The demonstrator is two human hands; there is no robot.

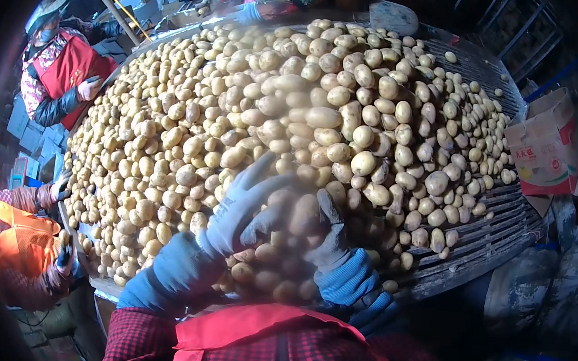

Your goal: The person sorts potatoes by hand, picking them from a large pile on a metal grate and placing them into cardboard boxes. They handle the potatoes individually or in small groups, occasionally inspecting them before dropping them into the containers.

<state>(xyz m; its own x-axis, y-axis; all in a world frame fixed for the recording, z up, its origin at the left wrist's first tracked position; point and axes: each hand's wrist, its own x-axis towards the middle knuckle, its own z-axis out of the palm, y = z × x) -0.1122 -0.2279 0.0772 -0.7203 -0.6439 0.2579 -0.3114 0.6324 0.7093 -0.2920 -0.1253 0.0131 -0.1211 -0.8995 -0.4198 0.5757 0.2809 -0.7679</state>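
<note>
A broad heap of pale yellow potatoes covers a slatted table in front of me. My left hand, in a light grey glove, rests over the near part of the heap, its fingers stretched forward and apart from the thumb. Opposite it, my right hand, in a darker grey glove, has a finger pointing up and others turned inward. Several potatoes lie between the two hands, touching or close to them. A hazy smear over the middle blurs the fingers' contact with them.
Bare slats of the table show at the right. A cardboard box stands at the right edge. Co-workers in a red apron and an orange vest stand at the left; another person's arm reaches in at the far side. A scoop-like panel lies at the back.
</note>
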